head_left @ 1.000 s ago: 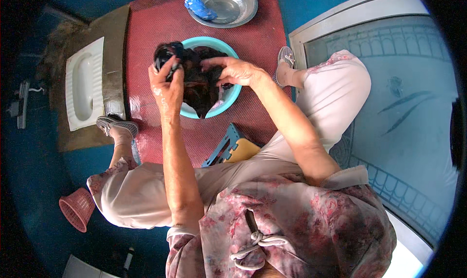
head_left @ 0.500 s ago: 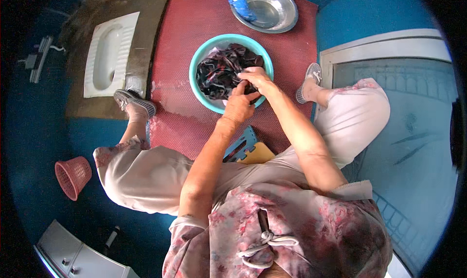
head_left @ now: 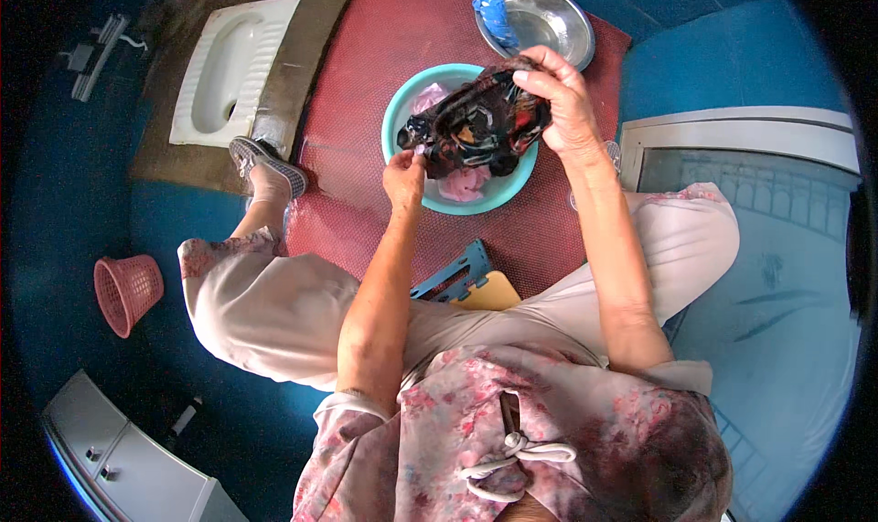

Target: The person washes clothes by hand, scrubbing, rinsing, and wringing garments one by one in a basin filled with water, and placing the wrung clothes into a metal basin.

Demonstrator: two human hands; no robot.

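A dark, patterned wet-looking cloth (head_left: pixel 480 124) is stretched out above a turquoise basin (head_left: pixel 391 129). My right hand (head_left: pixel 569 106) grips its upper right end, raised over the basin's right side. At the cloth's lower left, my left hand (head_left: pixel 404 179) pinches an edge, close to the near rim. Beneath it in the basin lies pink cloth (head_left: pixel 465 186), showing on the near side and again at the far left. The dark cloth covers much of the basin's inside. Its exact garment kind cannot be made out.
Behind the basin stands a steel bowl (head_left: pixel 558 33) with a blue plastic bag (head_left: pixel 496 19) on its rim. A squat toilet (head_left: pixel 229 74) is at far left, a pink basket (head_left: pixel 128 293) below it. Between my legs is a folding stool (head_left: pixel 457 275). A glass door (head_left: pixel 759 193) is at right.
The dark cloth, bunched in the basin before, is now lifted and spread between my hands. My right hand moved up and right, my left hand leftward. Pink cloth beneath has come into sight.
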